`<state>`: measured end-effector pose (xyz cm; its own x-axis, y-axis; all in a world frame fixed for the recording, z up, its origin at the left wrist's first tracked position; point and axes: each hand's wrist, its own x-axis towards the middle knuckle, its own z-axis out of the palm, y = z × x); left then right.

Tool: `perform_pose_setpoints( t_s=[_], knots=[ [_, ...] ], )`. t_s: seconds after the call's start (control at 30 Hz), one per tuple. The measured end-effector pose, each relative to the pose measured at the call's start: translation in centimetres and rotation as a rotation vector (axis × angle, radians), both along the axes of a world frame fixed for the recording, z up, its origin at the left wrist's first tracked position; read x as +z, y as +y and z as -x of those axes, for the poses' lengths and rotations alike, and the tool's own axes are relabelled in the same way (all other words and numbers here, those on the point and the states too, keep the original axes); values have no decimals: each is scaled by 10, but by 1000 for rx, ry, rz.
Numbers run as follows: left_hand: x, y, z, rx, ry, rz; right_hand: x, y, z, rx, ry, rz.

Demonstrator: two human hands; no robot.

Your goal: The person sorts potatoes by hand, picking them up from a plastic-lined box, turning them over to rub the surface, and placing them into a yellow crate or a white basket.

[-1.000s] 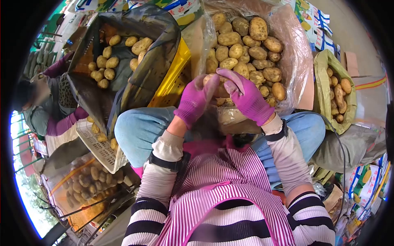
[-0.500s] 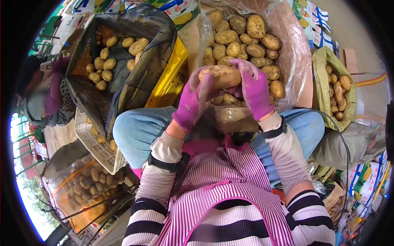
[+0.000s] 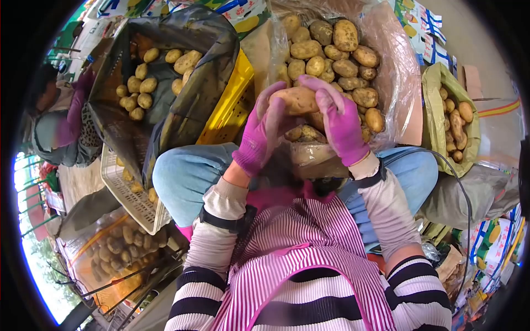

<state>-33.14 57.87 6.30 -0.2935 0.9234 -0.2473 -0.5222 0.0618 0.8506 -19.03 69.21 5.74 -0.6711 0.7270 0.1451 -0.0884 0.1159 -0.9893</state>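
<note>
Between my gloved hands I hold a long, pale brown potato (image 3: 295,101), lying crosswise over the near edge of a plastic-lined box. My left hand (image 3: 260,129), in a purple glove, closes round the potato's left end. On the other end, my right hand (image 3: 339,118), gloved the same way, has its fingers wrapped over the top. Just beyond, many dirt-marked potatoes (image 3: 345,67) fill the box, which is lined with clear plastic (image 3: 395,83). Part of the pile is hidden behind my hands.
At the left, a black-lined crate (image 3: 212,66) holds smaller potatoes, beside a yellow crate (image 3: 227,105). A green sack (image 3: 430,118) of potatoes stands at the right. A white basket (image 3: 130,193) sits by my left knee. Another person (image 3: 61,121) is at the far left.
The potato has been turned slightly in my hands, and my right fingers have shifted over its right end. The other person at the far left has moved more into view.
</note>
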Motion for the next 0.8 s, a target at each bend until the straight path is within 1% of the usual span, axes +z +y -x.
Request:
perform_pose_setpoints(
  t_s=[0.1,0.17,0.2,0.23,0.3,0.4,0.43,0.5,0.53,0.57,0.6,0.67,0.73,0.77,0.8],
  knots=[
    [-2,2,-8,-8,-6,-154,-4,0,11,-195,-43,-460],
    [-11,2,-5,-47,165,-212,1,-6,11,-226,-89,-502],
    [-10,1,-4,-59,136,-193,4,-8,10,-240,-110,-523],
    [-8,0,-3,-69,108,-174,5,-6,10,-232,-91,-453],
    [1,-3,-3,-77,-180,-40,5,-3,5,-217,-54,-310],
    [8,0,-7,-12,-24,-90,10,4,-1,-154,33,341],
    [5,1,-5,8,141,-85,12,5,-1,-162,-20,170],
    [-6,4,1,51,472,-73,2,-3,10,-195,-27,-238],
    [-11,5,-2,41,552,-130,-4,-6,13,-209,-30,-442],
    [-16,6,-9,35,637,-183,-9,-10,12,-281,-144,-576],
    [-19,4,-9,35,743,-227,-9,-8,10,-258,-180,-469],
    [-13,-3,-9,-22,611,-219,-12,0,-1,-179,-231,-249],
    [6,-6,-13,-39,517,-238,9,-4,-4,-171,-222,189],
    [8,-9,-10,6,602,-239,19,-2,-6,-175,-228,393],
    [19,-14,-8,134,520,-242,22,1,-7,-194,-175,417]
  ],
)
